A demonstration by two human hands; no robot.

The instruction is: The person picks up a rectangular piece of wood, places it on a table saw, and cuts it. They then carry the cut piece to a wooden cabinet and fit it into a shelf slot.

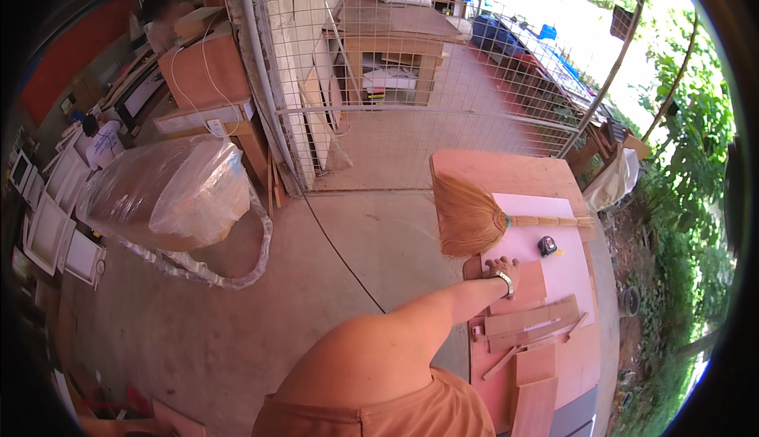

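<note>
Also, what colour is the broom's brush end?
The brush end is golden tan, seen best in the head view.

On the counter (587, 358) to our right, the broom (474, 217) lies across the far part, the tape measure (547, 246) just nearer, then our left hand (501, 269) at a board (531, 285), strips (538, 320) nearer still. Mesh fencing (427, 111) stands beyond; a bundle (166, 192) sits left.
</note>
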